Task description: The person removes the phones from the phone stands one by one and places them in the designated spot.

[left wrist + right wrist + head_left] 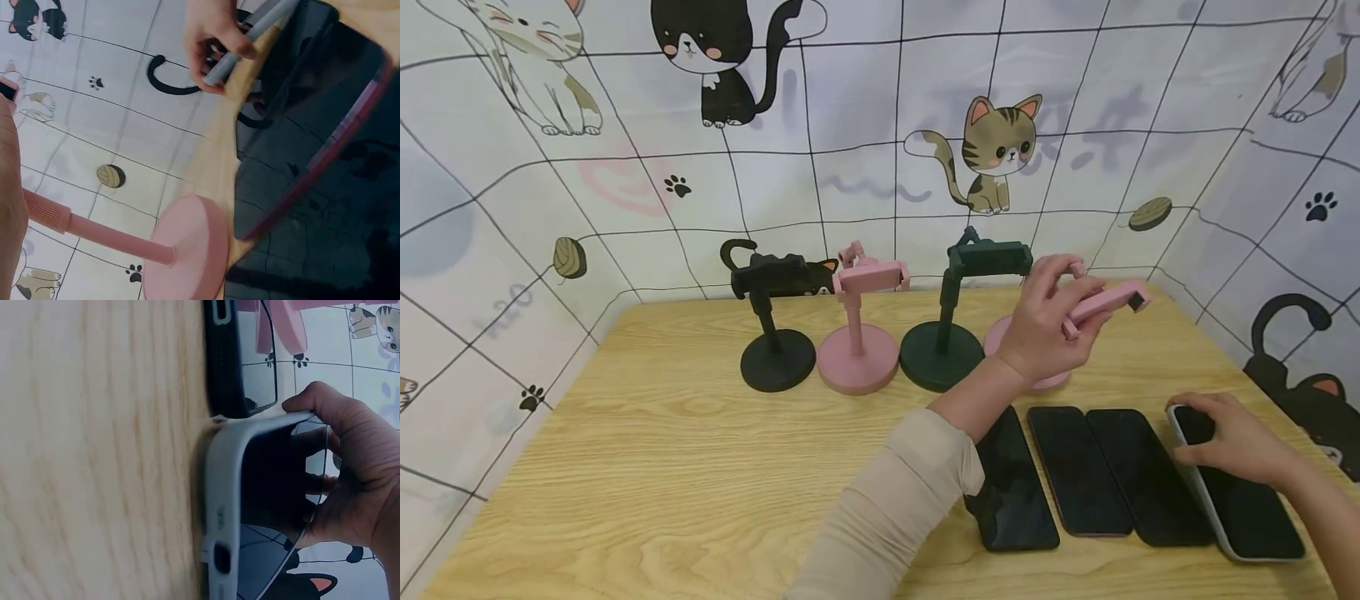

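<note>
A: Nearest the head camera, at the bottom middle of the frame, is the beige sleeve [887, 508] of the left arm, reaching up over the wooden table [647, 467].

B: And the left hand [1045, 321]?

A: Right of center, fingers curled round the clamp of the pink stand [1108, 302], gripping it. Its round base [187, 250] sits on the table just above the phones.

B: The right hand [1236, 437]?

A: Lower right. Its fingers curl round the top end of the grey-cased phone [1240, 492], pinching it; the right wrist view shows that end tilted up off the wood while the far end rests on the table.

B: What lies beside it?

A: Three more dark phones flat in a row to its left: one [1150, 479] touching it, a middle phone [1078, 471], and one [1015, 483] partly under the sleeve.

B: Further back?

A: Three stands in a row at center: a dark green stand [943, 350], a second pink one [857, 354], and a black stand [775, 354] leftmost. Cat-print sheets [700, 50] wall the table in.
</note>
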The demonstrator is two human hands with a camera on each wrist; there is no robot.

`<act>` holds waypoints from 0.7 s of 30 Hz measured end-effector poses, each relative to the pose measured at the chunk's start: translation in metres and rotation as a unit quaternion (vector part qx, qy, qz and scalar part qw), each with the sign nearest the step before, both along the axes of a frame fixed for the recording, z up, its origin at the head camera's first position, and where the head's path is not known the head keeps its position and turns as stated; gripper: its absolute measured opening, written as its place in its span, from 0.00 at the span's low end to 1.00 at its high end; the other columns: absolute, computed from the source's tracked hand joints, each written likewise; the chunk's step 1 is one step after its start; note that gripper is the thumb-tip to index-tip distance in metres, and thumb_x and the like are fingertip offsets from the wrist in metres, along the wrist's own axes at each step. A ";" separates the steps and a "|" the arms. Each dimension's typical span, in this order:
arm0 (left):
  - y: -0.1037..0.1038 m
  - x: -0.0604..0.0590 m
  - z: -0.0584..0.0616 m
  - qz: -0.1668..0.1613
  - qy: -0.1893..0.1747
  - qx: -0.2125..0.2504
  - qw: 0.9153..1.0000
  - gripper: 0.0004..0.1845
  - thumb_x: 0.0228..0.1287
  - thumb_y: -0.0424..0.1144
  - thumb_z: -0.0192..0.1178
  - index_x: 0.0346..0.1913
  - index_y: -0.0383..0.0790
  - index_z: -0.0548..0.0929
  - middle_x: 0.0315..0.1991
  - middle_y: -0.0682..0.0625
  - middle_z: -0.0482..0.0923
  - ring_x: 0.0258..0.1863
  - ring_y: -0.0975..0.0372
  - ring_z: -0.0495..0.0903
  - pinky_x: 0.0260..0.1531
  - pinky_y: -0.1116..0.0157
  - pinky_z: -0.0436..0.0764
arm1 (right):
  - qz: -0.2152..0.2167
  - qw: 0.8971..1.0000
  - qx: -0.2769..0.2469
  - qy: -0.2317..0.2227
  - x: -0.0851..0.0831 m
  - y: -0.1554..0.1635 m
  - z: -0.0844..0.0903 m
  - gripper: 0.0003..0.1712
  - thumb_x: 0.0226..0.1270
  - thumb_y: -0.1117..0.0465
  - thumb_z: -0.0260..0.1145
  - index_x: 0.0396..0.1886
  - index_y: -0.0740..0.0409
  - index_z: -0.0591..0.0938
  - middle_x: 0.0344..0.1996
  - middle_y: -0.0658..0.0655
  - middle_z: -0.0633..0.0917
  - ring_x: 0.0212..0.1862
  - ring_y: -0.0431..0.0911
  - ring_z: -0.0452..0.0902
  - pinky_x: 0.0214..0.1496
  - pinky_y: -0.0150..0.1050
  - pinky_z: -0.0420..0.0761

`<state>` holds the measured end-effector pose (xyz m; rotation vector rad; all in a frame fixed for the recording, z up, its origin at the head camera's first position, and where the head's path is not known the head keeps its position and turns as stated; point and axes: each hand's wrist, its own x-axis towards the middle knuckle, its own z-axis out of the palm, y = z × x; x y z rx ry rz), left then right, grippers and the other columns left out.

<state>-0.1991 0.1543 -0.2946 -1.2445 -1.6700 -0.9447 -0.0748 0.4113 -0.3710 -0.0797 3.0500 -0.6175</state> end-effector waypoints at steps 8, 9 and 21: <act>0.003 -0.007 0.001 -0.012 -0.079 -0.009 0.997 0.16 0.53 0.39 0.63 0.45 0.36 0.79 0.49 0.44 0.67 0.49 0.62 0.68 0.45 0.82 0.66 | 0.006 1.000 -0.002 -0.009 -0.004 0.006 -0.006 0.35 0.42 0.57 0.73 0.48 0.71 0.72 0.45 0.76 0.71 0.45 0.68 0.64 0.37 0.60 0.68; 0.004 -0.008 0.001 -0.014 -0.097 -0.011 0.995 0.17 0.53 0.39 0.63 0.46 0.37 0.78 0.51 0.44 0.67 0.51 0.62 0.68 0.46 0.82 0.65 | 0.003 1.000 -0.011 -0.010 -0.005 0.007 -0.006 0.34 0.44 0.56 0.73 0.49 0.71 0.72 0.46 0.76 0.71 0.46 0.69 0.64 0.38 0.60 0.68; 0.018 -0.008 0.009 0.016 -0.295 -0.071 0.953 0.20 0.60 0.45 0.58 0.55 0.48 0.75 0.63 0.53 0.62 0.67 0.67 0.50 0.61 0.73 0.53 | -0.020 1.000 0.001 -0.009 -0.009 0.011 -0.015 0.31 0.52 0.52 0.68 0.47 0.73 0.73 0.45 0.80 0.72 0.46 0.73 0.66 0.39 0.60 0.68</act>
